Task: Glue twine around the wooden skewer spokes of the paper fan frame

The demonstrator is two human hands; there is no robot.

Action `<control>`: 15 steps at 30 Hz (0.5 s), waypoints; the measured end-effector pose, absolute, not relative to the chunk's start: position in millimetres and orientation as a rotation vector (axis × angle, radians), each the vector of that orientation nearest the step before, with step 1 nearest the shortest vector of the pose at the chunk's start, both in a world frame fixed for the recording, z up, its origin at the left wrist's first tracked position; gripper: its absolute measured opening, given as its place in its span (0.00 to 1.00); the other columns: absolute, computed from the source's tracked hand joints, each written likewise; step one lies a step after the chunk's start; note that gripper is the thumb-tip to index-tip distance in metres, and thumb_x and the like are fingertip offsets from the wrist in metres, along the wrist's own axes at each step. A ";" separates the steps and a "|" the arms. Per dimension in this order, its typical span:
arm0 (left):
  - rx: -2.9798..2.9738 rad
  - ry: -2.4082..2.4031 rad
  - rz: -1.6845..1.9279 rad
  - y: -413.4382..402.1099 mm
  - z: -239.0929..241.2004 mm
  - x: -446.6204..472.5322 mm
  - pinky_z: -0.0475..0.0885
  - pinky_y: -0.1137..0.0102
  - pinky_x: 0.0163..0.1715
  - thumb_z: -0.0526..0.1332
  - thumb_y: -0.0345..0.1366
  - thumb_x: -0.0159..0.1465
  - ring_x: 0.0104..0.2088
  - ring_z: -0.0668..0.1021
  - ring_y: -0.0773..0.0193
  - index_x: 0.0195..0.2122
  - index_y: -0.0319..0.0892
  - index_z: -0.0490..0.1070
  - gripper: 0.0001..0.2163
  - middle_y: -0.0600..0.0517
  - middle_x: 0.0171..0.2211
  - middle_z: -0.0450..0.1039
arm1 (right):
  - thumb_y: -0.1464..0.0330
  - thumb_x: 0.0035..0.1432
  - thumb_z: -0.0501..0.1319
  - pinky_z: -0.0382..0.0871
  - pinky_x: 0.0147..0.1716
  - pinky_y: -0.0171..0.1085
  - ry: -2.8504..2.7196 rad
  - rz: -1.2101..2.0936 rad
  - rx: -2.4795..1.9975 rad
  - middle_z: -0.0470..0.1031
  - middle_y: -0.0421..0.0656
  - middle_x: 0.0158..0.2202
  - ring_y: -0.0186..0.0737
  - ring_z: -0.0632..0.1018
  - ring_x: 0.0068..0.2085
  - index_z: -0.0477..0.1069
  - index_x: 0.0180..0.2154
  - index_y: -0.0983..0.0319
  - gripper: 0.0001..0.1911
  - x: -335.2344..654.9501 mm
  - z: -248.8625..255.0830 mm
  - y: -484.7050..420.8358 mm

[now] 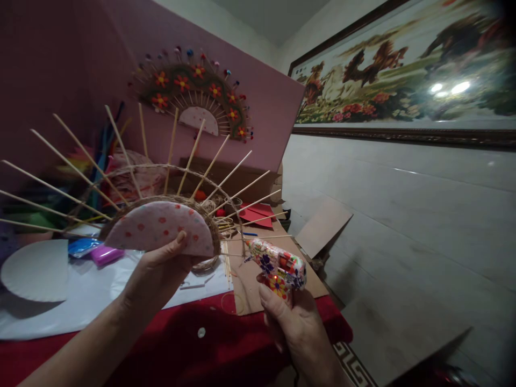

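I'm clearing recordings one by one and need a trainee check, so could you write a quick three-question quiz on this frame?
1. True or false: the right hand grips a flower-patterned glue gun.

2. Multiple choice: the left hand holds a half-round panel. What marks its pale face?
A) Black stripes
B) Reddish dots
C) Green squares

3. Fill in the blank: the large framed picture shows several ____.

Key: 1. True; 2. B; 3. horses.

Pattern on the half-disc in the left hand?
The half-disc is pale pinkish-white with scattered reddish dots; best seen in the head view, the only one.
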State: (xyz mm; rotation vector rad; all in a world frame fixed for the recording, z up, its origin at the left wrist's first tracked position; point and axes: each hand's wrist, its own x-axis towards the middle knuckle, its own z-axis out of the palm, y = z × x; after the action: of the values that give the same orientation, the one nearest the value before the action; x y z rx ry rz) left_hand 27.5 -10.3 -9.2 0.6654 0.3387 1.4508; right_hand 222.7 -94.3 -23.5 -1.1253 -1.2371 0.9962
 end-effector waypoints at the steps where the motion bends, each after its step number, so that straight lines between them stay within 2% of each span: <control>1: 0.661 0.340 1.446 -10.5 -9.4 27.3 0.78 0.62 0.36 0.63 0.26 0.56 0.38 0.80 0.56 0.43 0.40 0.74 0.12 0.45 0.37 0.80 | 0.54 0.51 0.63 0.57 0.14 0.32 -1.244 1.001 -1.134 0.58 0.33 0.10 0.31 0.60 0.14 0.76 0.31 0.61 0.16 222.8 -23.6 -94.1; 8: 0.732 0.302 1.447 -9.3 -12.7 27.3 0.78 0.62 0.37 0.62 0.28 0.58 0.38 0.79 0.58 0.45 0.40 0.73 0.13 0.46 0.37 0.79 | 0.54 0.53 0.62 0.46 0.11 0.30 -1.222 1.043 -1.125 0.56 0.31 0.11 0.26 0.55 0.12 0.72 0.33 0.62 0.18 220.9 -21.5 -96.5; 12: 0.751 0.319 1.437 -7.5 -14.1 27.9 0.78 0.64 0.36 0.61 0.28 0.59 0.38 0.79 0.59 0.42 0.40 0.74 0.09 0.47 0.37 0.79 | 0.55 0.55 0.61 0.50 0.12 0.28 -1.166 0.929 -1.099 0.59 0.33 0.13 0.25 0.59 0.14 0.70 0.28 0.63 0.17 217.3 -26.2 -94.7; 15: 0.759 0.318 1.433 -6.7 -15.9 28.8 0.78 0.64 0.36 0.62 0.29 0.59 0.36 0.79 0.60 0.39 0.39 0.75 0.07 0.49 0.36 0.79 | 0.57 0.56 0.61 0.53 0.13 0.27 -1.138 0.835 -1.013 0.70 0.36 0.21 0.24 0.63 0.15 0.70 0.40 0.63 0.16 210.6 -30.6 -89.9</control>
State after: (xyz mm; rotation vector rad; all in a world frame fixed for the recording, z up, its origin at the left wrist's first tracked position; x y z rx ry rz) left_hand 28.8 -6.7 -15.9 0.7591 0.3182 1.4333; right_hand 210.6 -89.9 -30.6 -1.0135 -1.1380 0.8350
